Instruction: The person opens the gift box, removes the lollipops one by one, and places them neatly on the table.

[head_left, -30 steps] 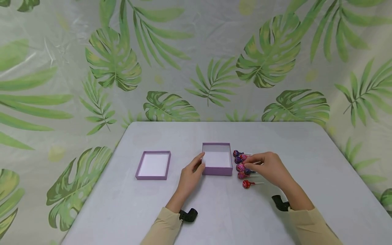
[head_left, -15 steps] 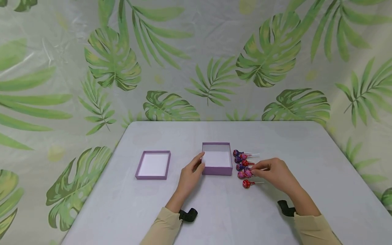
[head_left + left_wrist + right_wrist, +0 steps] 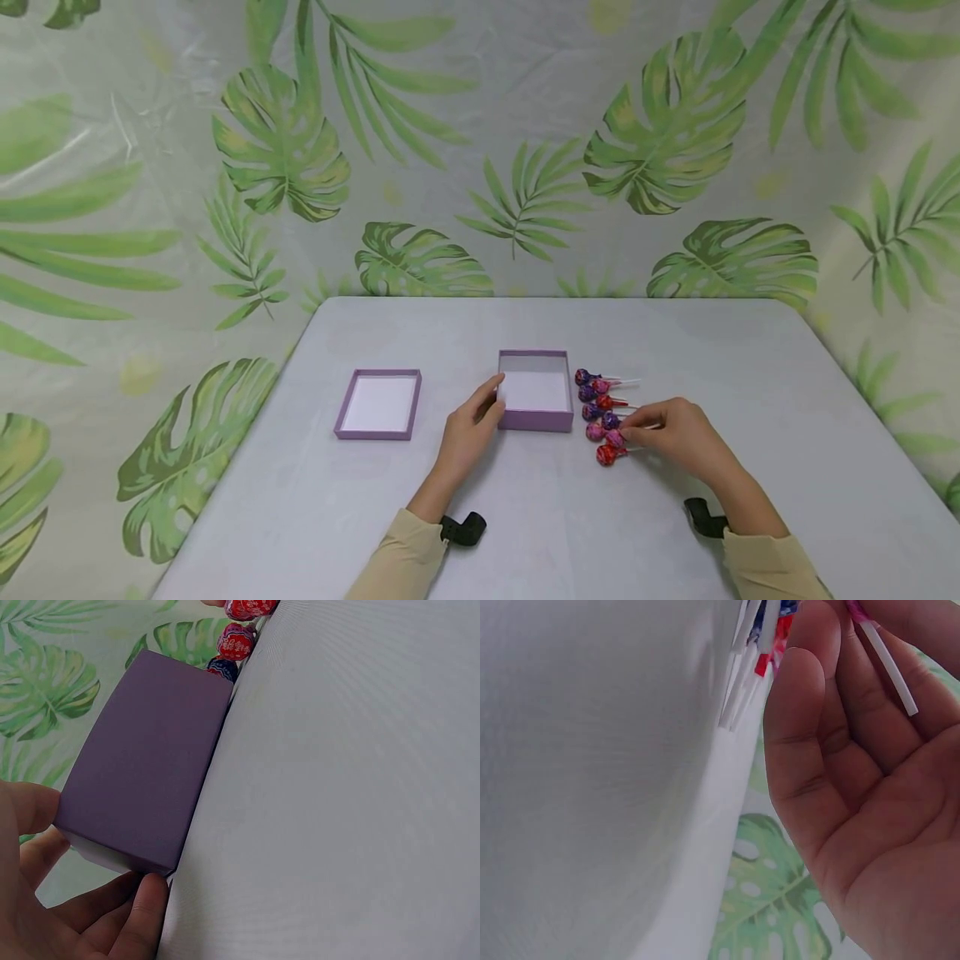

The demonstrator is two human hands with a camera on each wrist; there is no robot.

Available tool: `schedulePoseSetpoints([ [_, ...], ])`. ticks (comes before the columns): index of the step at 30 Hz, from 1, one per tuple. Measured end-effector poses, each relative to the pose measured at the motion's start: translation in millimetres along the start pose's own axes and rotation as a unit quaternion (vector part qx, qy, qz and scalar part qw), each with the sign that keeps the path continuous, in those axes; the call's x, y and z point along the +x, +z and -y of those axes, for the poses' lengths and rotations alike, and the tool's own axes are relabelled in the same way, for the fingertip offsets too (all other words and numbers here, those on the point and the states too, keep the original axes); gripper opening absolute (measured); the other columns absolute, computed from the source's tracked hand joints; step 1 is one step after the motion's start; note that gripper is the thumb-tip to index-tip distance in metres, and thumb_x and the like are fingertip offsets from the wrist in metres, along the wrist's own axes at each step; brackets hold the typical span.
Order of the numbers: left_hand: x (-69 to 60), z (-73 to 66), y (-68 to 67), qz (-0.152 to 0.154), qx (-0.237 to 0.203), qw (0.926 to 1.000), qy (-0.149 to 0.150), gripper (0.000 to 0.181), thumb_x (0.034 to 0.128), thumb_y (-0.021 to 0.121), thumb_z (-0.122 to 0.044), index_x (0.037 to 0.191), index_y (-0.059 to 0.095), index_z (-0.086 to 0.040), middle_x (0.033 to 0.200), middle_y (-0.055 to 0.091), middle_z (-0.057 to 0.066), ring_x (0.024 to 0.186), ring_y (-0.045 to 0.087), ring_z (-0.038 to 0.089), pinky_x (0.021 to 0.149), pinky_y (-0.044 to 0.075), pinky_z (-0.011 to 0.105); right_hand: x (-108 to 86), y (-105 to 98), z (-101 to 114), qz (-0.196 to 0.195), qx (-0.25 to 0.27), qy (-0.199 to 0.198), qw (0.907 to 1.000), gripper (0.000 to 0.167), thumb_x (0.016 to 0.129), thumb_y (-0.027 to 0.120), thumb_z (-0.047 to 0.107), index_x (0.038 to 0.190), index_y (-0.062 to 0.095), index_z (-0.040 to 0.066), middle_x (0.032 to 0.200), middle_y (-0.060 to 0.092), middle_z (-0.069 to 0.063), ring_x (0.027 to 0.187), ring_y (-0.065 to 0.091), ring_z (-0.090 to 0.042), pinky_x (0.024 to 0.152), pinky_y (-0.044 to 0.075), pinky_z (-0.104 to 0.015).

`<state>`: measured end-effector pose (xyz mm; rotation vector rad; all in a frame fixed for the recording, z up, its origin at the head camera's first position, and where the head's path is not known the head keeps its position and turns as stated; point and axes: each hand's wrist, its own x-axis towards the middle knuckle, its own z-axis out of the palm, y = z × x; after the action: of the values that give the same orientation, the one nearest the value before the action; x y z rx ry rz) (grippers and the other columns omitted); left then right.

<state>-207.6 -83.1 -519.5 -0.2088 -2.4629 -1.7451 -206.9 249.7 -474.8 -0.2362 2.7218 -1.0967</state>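
Observation:
The shallow purple box (image 3: 536,420), white inside, sits open-topped mid-table in the head view. My left hand (image 3: 467,429) rests against its left side, fingers touching the end wall, also visible in the left wrist view next to the purple box side (image 3: 150,765). My right hand (image 3: 675,433) pinches a pink-wrapped lollipop (image 3: 615,438) beside the row of lollipops; its white stick (image 3: 891,671) shows between the fingers in the right wrist view. Several lollipops in purple, pink and red wrappers lie right of the box, with a red lollipop (image 3: 605,455) nearest me.
A second shallow purple tray-like piece (image 3: 372,434), white inside, lies to the left of the box. Everything stands on a white table (image 3: 555,517), with a leaf-print sheet (image 3: 420,125) behind it.
My right hand has moved toward me along the lollipops, carrying the pink lollipop from mid-row to beside the red one. My left hand stays against the box.

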Motion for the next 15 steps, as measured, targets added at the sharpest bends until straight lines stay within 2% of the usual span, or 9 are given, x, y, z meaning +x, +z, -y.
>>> schedulePoseSetpoints([
  [10,-1.8,-3.2,-0.4,-0.002,-0.006,1.0,-0.003,0.042,0.1031,0.058,-0.031,0.144,0.056,-0.035,0.141,0.059,0.004,0.129,0.056,0.017,0.106,0.046,0.037,-0.7,0,-8,0.005,0.004,-0.01,0.9999,0.008,0.091,0.076,0.028,0.094,0.08,0.022,0.101,0.074,0.002,0.09,0.063,-0.018,0.07,0.053,-0.034],
  [15,-1.8,-4.3,-0.1,-0.002,-0.003,1.0,-0.005,0.042,0.1031,0.058,-0.03,0.144,0.056,-0.037,0.141,0.059,0.004,0.128,0.056,0.017,0.105,0.047,0.037,-1.5,-1,-12,0.006,0.001,-0.014,0.9999,0.008,0.09,0.077,0.027,0.094,0.079,0.02,0.089,0.074,0.004,0.081,0.063,-0.017,0.066,0.051,-0.032],
])
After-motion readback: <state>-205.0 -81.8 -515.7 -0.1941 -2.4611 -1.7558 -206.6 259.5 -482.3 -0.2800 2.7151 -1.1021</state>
